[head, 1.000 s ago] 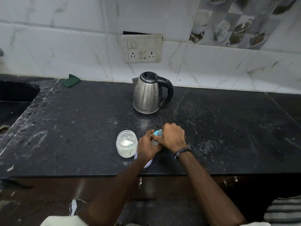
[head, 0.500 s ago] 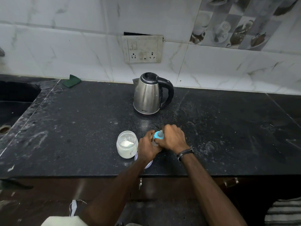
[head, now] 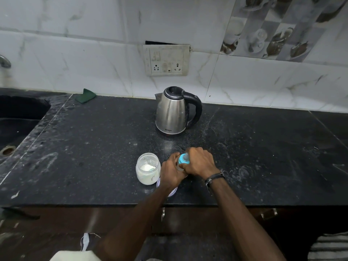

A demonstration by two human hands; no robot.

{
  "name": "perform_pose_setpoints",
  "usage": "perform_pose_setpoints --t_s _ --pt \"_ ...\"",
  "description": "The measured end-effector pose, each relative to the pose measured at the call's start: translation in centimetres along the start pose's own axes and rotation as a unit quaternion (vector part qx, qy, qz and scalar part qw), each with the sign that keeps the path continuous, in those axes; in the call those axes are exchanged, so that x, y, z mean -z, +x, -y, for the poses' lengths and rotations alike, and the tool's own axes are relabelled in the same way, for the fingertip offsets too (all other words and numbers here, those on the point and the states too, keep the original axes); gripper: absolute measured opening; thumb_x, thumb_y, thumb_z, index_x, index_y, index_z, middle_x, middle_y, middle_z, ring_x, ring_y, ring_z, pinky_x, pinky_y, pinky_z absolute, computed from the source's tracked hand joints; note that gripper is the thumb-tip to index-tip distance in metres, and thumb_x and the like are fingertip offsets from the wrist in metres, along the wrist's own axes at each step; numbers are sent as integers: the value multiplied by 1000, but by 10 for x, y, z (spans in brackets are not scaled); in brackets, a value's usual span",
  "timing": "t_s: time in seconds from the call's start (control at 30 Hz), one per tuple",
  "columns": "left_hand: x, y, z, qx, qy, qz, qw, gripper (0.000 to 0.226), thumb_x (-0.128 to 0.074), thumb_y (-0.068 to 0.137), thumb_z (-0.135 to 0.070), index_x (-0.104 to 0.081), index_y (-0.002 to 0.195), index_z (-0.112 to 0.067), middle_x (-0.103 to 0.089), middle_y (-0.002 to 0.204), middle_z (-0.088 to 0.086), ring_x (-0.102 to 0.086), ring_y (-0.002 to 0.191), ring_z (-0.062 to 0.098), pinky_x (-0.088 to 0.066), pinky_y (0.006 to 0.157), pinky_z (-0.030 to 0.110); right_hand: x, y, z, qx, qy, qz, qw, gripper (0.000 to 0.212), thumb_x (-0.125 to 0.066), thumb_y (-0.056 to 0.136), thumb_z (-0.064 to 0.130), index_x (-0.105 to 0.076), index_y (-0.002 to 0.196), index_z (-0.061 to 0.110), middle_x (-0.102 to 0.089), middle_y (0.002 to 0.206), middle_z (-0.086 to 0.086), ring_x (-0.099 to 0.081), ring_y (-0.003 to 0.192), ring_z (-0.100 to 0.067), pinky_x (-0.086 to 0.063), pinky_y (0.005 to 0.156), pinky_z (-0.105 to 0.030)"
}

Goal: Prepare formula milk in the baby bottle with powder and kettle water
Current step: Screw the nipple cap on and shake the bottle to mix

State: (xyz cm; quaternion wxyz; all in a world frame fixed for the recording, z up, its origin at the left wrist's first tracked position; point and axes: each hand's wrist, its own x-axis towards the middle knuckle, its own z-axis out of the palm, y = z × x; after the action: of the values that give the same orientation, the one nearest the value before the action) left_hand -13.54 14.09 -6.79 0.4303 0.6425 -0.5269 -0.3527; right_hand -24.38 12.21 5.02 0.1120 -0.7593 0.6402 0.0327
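Left hand [head: 172,173] wraps small clear baby bottle [head: 180,166] on speckled black stone bench [head: 94,157]; right hand [head: 200,163] grips its blue cap [head: 183,159]; open glass powder jar [head: 148,168] beside; shiny steel kettle [head: 174,112] behind.

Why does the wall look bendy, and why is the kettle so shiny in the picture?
In the head view, the wide-angle lens curves straight lines, so the white marble wall tiles bow near the edges; the steel kettle with a black handle mirrors room light as pale streaks; the black speckled counter has a soft glare patch just in front of the kettle.
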Motion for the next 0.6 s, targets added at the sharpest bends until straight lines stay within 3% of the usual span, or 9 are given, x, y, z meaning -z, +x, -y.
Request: perform_pose_setpoints --t_s 0.1,0.2,0.37,0.5,0.6 --pt "1 -2 0 -3 -6 -4 1000 66 -84 57 -37 -58 117 -33 -75 100 -8 -71 94 11 -57 84 41 -8 -2 0 -19 25 -55 998 51 -68 78 54 -65 104 10 -67 112 -16 -64 103 -36 -46 80 -35" --pt "0 -4 -4 -1 -14 -11 1000 60 -80 59 -39 -61 115 -28 -75 96 -9 -70 90 9 -57 82 39 -18 -4 5 -81 75 -104 988 57 -62 76 63 -66 91 8 -69 102 -17 -65 96 -38 -46 74 -35" --pt "1 -2 -6 6 -27 -11 1000 63 -72 57 -49 -63 114 -24 -75 97 -7 -70 91 11 -57 82 41 -23 -4 12 -109 59 -128 984 65 -56 80 69 -67 97 7 -68 106 -17 -65 98 -37 -47 80 -37" --pt "2 -2 -6 13 -13 -7 1000 71 -78 54 -50 -62 118 -24 -75 100 -5 -70 94 13 -57 83 41 -10 1 2 -68 51 -72 994 62 -60 80 65 -66 104 9 -67 112 -17 -63 105 -37 -48 82 -37" --pt "4 -3 -10 12 -15 -5 1000 67 -79 57 -44 -62 118 -21 -75 96 -4 -71 91 13 -57 81 41 0 5 -8 7 51 2 999 50 -70 75 57 -65 110 22 -67 115 -10 -63 106 -33 -48 84 -36"
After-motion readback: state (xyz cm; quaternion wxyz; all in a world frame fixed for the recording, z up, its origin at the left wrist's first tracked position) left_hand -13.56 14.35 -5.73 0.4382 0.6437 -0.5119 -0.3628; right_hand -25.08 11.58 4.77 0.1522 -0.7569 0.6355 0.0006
